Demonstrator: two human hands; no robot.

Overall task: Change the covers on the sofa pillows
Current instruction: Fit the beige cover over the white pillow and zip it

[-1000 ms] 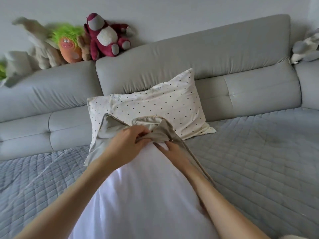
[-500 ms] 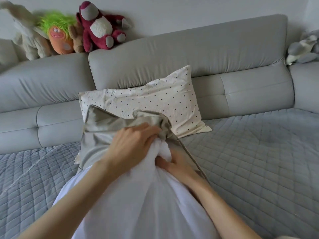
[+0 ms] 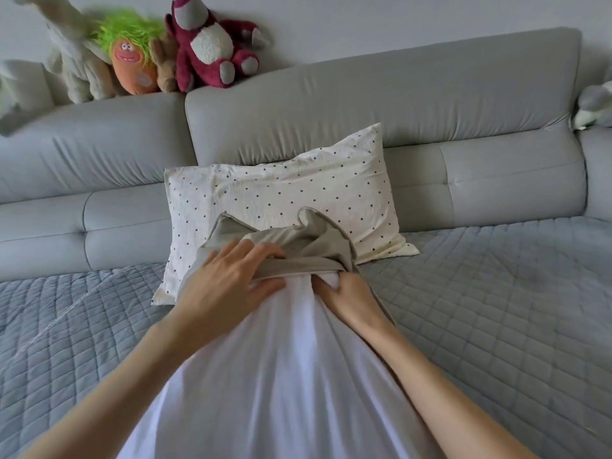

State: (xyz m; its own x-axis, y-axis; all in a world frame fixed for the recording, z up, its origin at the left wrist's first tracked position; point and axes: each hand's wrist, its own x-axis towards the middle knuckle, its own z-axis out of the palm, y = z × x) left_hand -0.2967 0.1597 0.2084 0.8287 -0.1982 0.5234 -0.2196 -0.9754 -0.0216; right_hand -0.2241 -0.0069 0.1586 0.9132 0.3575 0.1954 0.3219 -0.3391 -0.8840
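Observation:
A bare white pillow (image 3: pixel 281 376) lies lengthwise in front of me on the sofa seat. Its far end is bunched into a beige cover (image 3: pixel 318 246). My left hand (image 3: pixel 225 279) holds the beige cover's edge, thumb under the hem and fingers over it. My right hand (image 3: pixel 347 293) grips the white pillow's bunched end at the cover's opening. Behind them a cream pillow with dark dots (image 3: pixel 281 193) leans against the sofa back.
The grey sofa (image 3: pixel 397 104) has a quilted blue-grey seat cover (image 3: pixel 496 309). Plush toys sit on the backrest at the top left: a maroon bear (image 3: pixel 212 51), an orange one with green hair (image 3: pixel 132 61), a beige one (image 3: pixel 76 64). Another toy (image 3: pixel 596 104) sits at the right edge.
My left hand has shifted from bunching the cover's middle to holding its hem, now stretched flat across the pillow's end. My right hand has closed on the white pillow's tip.

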